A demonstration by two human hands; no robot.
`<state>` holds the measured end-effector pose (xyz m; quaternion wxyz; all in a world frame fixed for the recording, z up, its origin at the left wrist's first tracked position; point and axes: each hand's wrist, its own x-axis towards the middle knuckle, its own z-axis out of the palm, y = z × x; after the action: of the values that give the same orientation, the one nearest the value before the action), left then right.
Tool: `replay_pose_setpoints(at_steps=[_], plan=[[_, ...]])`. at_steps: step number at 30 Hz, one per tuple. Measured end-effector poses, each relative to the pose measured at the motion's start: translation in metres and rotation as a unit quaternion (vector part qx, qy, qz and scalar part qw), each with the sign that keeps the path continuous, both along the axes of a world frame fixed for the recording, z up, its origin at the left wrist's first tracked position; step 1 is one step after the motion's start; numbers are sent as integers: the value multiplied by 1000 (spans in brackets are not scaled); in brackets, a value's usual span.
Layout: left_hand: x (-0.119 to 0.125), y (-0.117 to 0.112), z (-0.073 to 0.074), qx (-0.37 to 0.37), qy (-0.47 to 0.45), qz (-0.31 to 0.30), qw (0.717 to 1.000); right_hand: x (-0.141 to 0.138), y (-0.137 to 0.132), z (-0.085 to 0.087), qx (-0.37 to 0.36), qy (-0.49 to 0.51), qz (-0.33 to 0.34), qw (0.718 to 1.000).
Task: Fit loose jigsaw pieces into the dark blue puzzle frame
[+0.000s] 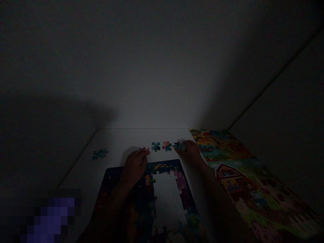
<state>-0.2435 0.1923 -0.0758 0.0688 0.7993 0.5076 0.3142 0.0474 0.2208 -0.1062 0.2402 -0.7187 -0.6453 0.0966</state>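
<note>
The scene is very dark. My left hand (133, 166) reaches over a partly assembled jigsaw puzzle (184, 189) and pinches a small pinkish piece (146, 150) at its fingertips. My right hand (190, 151) rests on the white table (118, 141), fingers on a bluish piece (179, 146). Two loose pieces lie between my hands: a blue one (156, 146) and a red-and-blue one (167, 146). The puzzle has a dark border and a bare white gap in its middle.
Another loose piece (100, 154) lies far left on the table. A colourful farm picture with a red barn (233, 168) lies along the table's right side. Walls stand close behind and to the right.
</note>
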Motion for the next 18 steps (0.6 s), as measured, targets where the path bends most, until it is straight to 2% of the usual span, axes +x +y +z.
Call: replay_pose_setpoints(at_steps=[12,18], plan=[[3,-3,4,8,6,10,1000,4,2,-6,13,-8,2,1000],[8,-15,20,55,-18,34,998,-1,-10,2,-3,-52,-23,998]])
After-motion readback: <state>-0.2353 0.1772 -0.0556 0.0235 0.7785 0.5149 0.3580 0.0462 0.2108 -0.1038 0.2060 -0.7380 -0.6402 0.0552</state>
